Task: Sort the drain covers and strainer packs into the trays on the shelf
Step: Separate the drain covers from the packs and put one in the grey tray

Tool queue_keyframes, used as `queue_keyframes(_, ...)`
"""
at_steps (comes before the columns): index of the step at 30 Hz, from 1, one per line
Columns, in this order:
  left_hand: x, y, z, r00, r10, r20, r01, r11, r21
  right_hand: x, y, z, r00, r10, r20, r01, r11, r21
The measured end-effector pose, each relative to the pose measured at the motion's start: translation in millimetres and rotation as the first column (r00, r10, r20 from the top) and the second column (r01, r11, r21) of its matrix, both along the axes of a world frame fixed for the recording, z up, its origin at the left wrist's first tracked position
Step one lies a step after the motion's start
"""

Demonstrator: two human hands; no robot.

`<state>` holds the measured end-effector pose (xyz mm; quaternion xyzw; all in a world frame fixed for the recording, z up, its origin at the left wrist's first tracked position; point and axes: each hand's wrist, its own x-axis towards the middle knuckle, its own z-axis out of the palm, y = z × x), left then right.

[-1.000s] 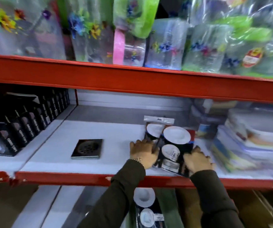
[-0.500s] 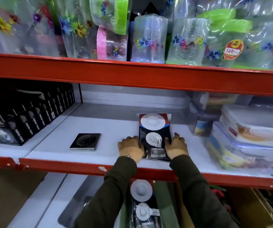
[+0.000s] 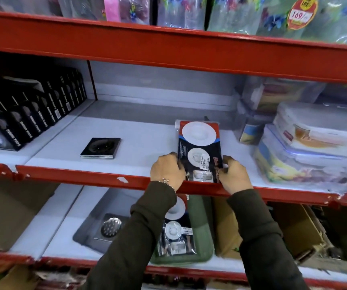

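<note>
Two hands, left hand (image 3: 167, 169) and right hand (image 3: 235, 176). Two strainer packs: one black-and-red carded pack (image 3: 199, 147) on the middle shelf, another (image 3: 175, 233) in the single green plastic tray (image 3: 202, 243) below. One black square drain cover (image 3: 100, 147); one steel square drain cover (image 3: 109, 228).

The white, red-edged shelf (image 3: 68, 152) carries black boxes (image 3: 32, 120) at left, a square drain cover (image 3: 100, 147), a strainer pack (image 3: 199, 151) and stacked clear containers (image 3: 315, 143) at right.

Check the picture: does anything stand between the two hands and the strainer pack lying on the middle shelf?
Nothing visible does. The left hand and right hand already touch the strainer pack at its near corners, one on each side.
</note>
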<state>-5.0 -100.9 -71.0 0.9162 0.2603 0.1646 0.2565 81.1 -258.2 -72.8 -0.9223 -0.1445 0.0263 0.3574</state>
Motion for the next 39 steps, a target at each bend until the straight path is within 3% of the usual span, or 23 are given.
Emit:
queue_keyframes(2,-2,3,-1,1.0,-0.019,-0.015,0.019,0.999,0.025,0,2,0,0.999,-0.048,0.023,0.05,0.996,-0.069)
queue_keyframes(4,-6,11,-2,0.999,-0.034,0.002,0.034,0.997,0.07,-6,6,4,0.981,-0.125,0.148,0.141,0.985,-0.102)
queue_keyframes(7,-20,38,-5,0.991,-0.046,0.128,0.031,0.993,0.114,-18,19,11,0.952,-0.144,0.269,0.133,0.989,0.06)
queue_keyframes(11,-65,110,-13,0.959,0.04,0.281,-0.118,0.956,0.268,-40,59,19,0.971,0.036,0.234,-0.084,0.976,0.199)
queue_keyframes(16,-133,225,-25,0.94,0.059,0.336,-0.192,0.905,0.378,-71,144,27,0.893,0.379,0.244,-0.394,0.919,0.014)
queue_keyframes(19,-150,278,-27,0.971,-0.01,0.238,-0.103,0.883,0.457,-84,209,36,0.825,0.534,0.185,-0.494,0.841,-0.222)
queue_keyframes(22,-148,298,-34,0.986,-0.092,0.136,-0.002,0.824,0.567,-83,265,41,0.784,0.619,0.046,-0.565,0.741,-0.362)
queue_keyframes(27,-143,310,-45,0.966,-0.106,0.235,-0.064,0.783,0.619,-62,320,40,0.777,0.575,-0.257,-0.625,0.652,-0.429)
queue_keyframes(30,-142,311,-49,0.958,-0.111,0.266,-0.094,0.753,0.652,-56,329,43,0.772,0.563,-0.296,-0.633,0.64,-0.434)
queue_keyframes(33,-144,312,-49,0.951,-0.111,0.288,-0.113,0.744,0.659,-59,326,49,0.788,0.556,-0.266,-0.613,0.666,-0.425)
queue_keyframes(39,-143,309,-49,0.947,-0.094,0.307,-0.141,0.737,0.661,-114,277,75,0.836,0.548,0.036,-0.493,0.776,-0.393)
